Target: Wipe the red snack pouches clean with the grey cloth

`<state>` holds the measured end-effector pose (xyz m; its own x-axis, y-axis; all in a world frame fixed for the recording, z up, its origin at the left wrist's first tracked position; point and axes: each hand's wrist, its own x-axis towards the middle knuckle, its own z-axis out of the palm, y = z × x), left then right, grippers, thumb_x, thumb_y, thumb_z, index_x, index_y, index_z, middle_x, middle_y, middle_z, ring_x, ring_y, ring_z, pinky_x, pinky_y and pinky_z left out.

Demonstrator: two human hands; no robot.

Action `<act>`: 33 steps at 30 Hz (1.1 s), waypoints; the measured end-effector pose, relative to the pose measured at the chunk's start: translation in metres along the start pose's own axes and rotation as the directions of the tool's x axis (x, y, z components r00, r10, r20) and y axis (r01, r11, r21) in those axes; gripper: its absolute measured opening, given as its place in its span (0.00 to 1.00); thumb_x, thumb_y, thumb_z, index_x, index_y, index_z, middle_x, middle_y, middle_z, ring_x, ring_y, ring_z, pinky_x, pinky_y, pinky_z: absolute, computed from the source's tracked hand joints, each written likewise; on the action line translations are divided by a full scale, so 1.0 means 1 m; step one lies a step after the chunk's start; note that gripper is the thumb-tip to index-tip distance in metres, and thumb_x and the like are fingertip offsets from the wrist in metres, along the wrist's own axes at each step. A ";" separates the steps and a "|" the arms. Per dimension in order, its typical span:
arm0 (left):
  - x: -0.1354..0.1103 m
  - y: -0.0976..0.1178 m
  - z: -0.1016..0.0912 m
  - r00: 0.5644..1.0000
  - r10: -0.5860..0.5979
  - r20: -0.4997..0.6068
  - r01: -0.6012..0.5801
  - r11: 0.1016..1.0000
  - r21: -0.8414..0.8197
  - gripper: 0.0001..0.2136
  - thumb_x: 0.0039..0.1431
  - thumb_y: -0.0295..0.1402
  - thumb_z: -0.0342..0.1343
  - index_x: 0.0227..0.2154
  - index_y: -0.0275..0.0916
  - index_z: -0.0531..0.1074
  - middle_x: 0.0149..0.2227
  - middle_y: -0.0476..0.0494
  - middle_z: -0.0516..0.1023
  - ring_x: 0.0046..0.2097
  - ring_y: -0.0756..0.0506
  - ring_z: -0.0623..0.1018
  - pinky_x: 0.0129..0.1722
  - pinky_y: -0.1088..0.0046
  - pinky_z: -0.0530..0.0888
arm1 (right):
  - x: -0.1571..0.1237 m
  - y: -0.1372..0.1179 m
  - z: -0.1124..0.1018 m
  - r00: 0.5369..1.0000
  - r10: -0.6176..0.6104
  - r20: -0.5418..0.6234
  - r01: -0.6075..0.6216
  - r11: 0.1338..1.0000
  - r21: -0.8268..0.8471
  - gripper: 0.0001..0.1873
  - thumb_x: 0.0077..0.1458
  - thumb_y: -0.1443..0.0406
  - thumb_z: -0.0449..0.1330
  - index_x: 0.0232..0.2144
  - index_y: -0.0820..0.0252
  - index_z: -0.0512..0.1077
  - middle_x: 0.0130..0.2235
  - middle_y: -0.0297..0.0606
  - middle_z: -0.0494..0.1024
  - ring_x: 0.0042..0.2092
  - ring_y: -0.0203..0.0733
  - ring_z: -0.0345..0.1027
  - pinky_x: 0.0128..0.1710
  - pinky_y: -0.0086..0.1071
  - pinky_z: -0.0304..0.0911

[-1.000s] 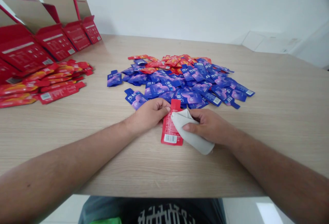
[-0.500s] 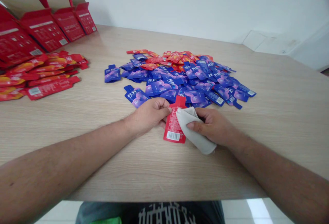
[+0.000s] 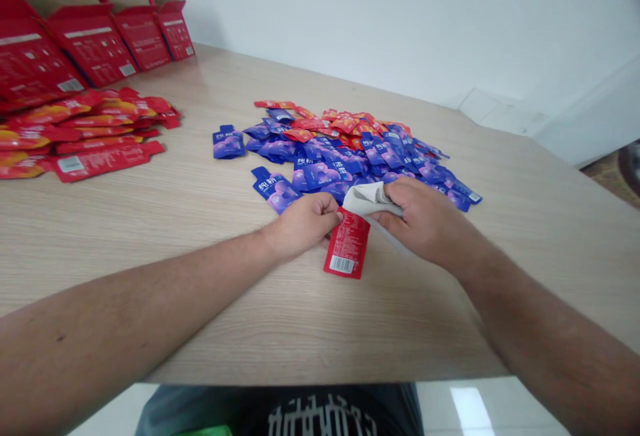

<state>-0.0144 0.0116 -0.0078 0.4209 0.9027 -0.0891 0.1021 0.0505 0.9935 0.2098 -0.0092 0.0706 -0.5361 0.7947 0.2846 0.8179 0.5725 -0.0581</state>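
Note:
A red sachet, its printed back and barcode facing up, is pinched at its upper left edge by my left hand. My right hand is closed on a folded whitish cloth, which lies over the top end of the sachet and hides its narrow neck. Just beyond both hands spreads a heap of blue sachets, with orange-red sachets along its far side. One blue sachet lies near my left hand, and another blue sachet sits apart at the heap's left.
At the left lies a pile of red-orange sachets. Behind it, open red cartons stand in a row with flaps raised. A white wall borders the wooden table at the back; the table's front edge is close to my body.
My right hand has moved the cloth up from the sachet's right side onto its top end. My left hand keeps its hold. The whole view has shifted and tilted slightly.

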 end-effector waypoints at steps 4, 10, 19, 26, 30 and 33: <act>-0.001 0.003 0.001 0.999 -0.025 0.032 0.028 0.994 -0.106 0.02 0.60 0.28 0.56 0.32 0.37 0.68 0.27 0.50 0.73 0.26 0.52 0.75 0.24 0.79 0.73 | -0.002 -0.002 0.013 0.999 -0.017 -0.040 0.016 1.000 -0.018 0.09 0.64 0.60 0.62 0.40 0.59 0.69 0.39 0.40 0.73 0.41 0.48 0.69 0.39 0.36 0.61; 0.000 0.002 0.001 0.998 -0.031 0.050 0.037 0.990 -0.135 0.03 0.60 0.29 0.57 0.32 0.37 0.68 0.26 0.52 0.73 0.25 0.53 0.73 0.23 0.80 0.71 | -0.016 0.001 0.035 0.995 -0.046 -0.089 0.050 0.998 0.047 0.07 0.64 0.61 0.61 0.40 0.59 0.69 0.40 0.43 0.74 0.42 0.50 0.70 0.41 0.39 0.64; 0.000 0.006 -0.002 0.996 -0.025 0.088 0.037 0.990 -0.135 0.09 0.61 0.35 0.60 0.30 0.37 0.67 0.23 0.54 0.69 0.22 0.55 0.66 0.21 0.82 0.63 | -0.022 -0.006 0.031 0.979 -0.185 -0.088 0.190 0.980 0.059 0.08 0.61 0.69 0.60 0.44 0.61 0.71 0.45 0.47 0.76 0.46 0.51 0.71 0.47 0.42 0.68; 0.000 0.006 0.000 0.997 -0.047 0.058 0.058 0.977 -0.207 0.11 0.60 0.37 0.61 0.30 0.38 0.66 0.23 0.55 0.68 0.22 0.55 0.66 0.21 0.82 0.63 | -0.023 -0.008 0.032 0.975 -0.220 -0.033 0.223 0.966 0.128 0.07 0.62 0.69 0.59 0.43 0.60 0.72 0.45 0.45 0.77 0.46 0.51 0.72 0.46 0.43 0.71; -0.001 0.006 -0.001 0.993 -0.066 0.103 0.084 0.979 -0.185 0.12 0.61 0.39 0.61 0.32 0.38 0.65 0.24 0.54 0.69 0.22 0.54 0.68 0.20 0.82 0.66 | -0.024 -0.009 0.029 0.972 -0.235 -0.024 0.237 0.966 0.102 0.09 0.63 0.69 0.58 0.46 0.59 0.72 0.46 0.46 0.78 0.47 0.51 0.71 0.47 0.44 0.71; -0.001 0.007 -0.001 0.987 -0.110 0.117 0.126 0.982 -0.138 0.11 0.63 0.40 0.59 0.34 0.39 0.66 0.26 0.52 0.73 0.24 0.52 0.73 0.21 0.79 0.72 | -0.022 0.000 0.031 0.992 -0.089 -0.095 0.094 0.994 0.054 0.07 0.64 0.66 0.59 0.44 0.61 0.71 0.45 0.49 0.77 0.47 0.53 0.71 0.48 0.46 0.70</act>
<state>-0.0150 0.0111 -0.0007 0.5094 0.8357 -0.2053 0.0287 0.2219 0.9746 0.2153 -0.0203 0.0349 -0.5841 0.7181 0.3785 0.7513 0.6548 -0.0828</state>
